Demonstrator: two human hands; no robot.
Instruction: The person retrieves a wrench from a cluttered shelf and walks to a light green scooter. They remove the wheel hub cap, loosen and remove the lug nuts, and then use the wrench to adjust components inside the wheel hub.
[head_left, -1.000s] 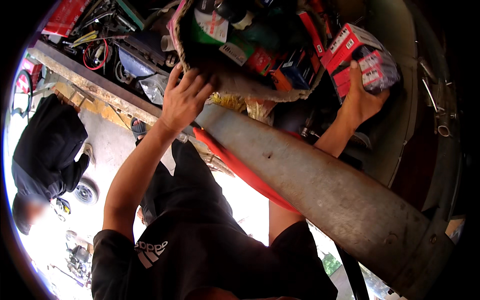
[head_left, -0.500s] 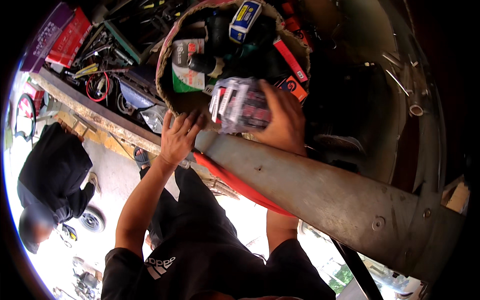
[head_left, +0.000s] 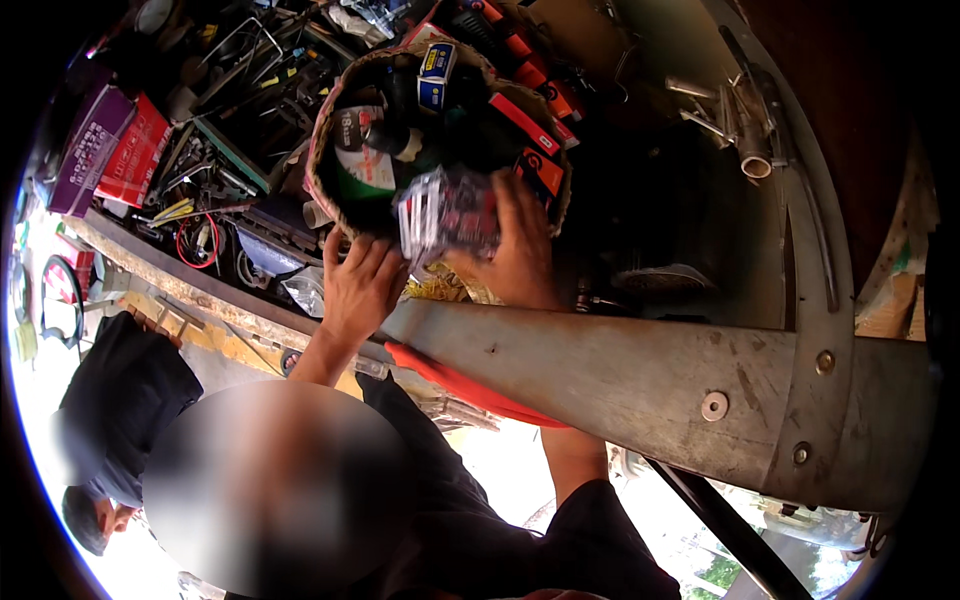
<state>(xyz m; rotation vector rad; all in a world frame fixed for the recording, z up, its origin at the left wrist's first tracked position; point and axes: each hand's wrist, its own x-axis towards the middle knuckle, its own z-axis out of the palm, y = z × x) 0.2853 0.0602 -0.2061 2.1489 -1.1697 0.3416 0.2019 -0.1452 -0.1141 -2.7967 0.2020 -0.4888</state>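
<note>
Long grey metal beam (head_left: pixel 600 370) cuts across in front of the person, red cloth (head_left: pixel 465 388) hanging along its near edge. Co-worker (head_left: pixel 140 400) in dark clothes at the far left, well apart from the work.

Just beyond the beam's left end: round cardboard box (head_left: pixel 318 160), ragged rim, open on top. Loose hand tools (head_left: pixel 225 180) heaped to its left, with a purple carton (head_left: pixel 88 150) and a red carton (head_left: pixel 135 155) at the outer side of the heap.

2 hands at the box. Right hand (head_left: pixel 525 250) closed round the right side of a clear-wrapped pack (head_left: pixel 450 215) of small red, dark and white boxes; a firm hold, by my reading. Left hand (head_left: pixel 360 285) at the near rim, fingers part bent over it, nothing lifted; whether it pinches the cardboard I can't tell.

Pack shows over the near side of the box's opening, partly blurred; can't tell if it touches the rim. State of things: pack in hand, not released. At least 4 cartons already lie in the box: white-and-green carton (head_left: pixel 365 150) at left, narrow red carton (head_left: pixel 525 123) at right, orange-and-black carton (head_left: pixel 540 175) just below that, small blue-and-white carton (head_left: pixel 434 78) at the far side. Box floor hidden; full count unknown.
</note>
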